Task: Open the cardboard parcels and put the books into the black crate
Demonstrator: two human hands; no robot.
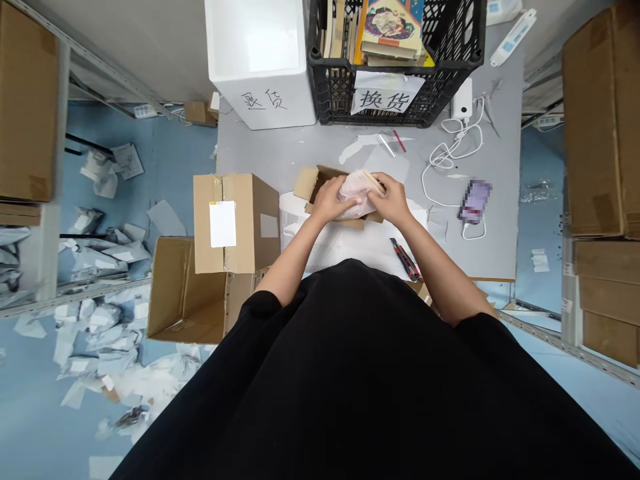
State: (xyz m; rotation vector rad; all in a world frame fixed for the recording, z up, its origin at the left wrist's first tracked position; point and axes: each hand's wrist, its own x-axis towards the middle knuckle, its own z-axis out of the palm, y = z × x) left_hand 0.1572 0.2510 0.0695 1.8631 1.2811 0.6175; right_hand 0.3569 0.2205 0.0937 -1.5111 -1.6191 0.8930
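Head view, left to right. Brown cartons [27,110] are stacked on a metal shelf at far left, and the blue floor [165,157] is littered with torn grey-white mailer bags [100,333]. A taped carton [235,223] is propped on an open carton [185,293] by the edge of the grey table [280,150]. A white foam box [260,60] marked with handwritten characters is set at the table's far side.

The left hand [330,200] is pressed onto a pale pink translucent bag [356,193], its fingers [345,205] slightly spread. The right hand [390,199] is closed on the bag's other end, fingers curled. A thin tan stick [374,181] projects by those fingers; whether it is pinched cannot be told. The bag is held just above a small open cardboard box [313,183], which rests on a white sheet [345,243].

A red-and-black utility knife [404,259] lies just below the right forearm. Beyond it are a black crate of books [395,67], a white cable [440,193] and a pixelated phone [475,201].

Risks: the knife could be knocked off if the forearm drifts; the bag could be torn by the stick under hand pressure.
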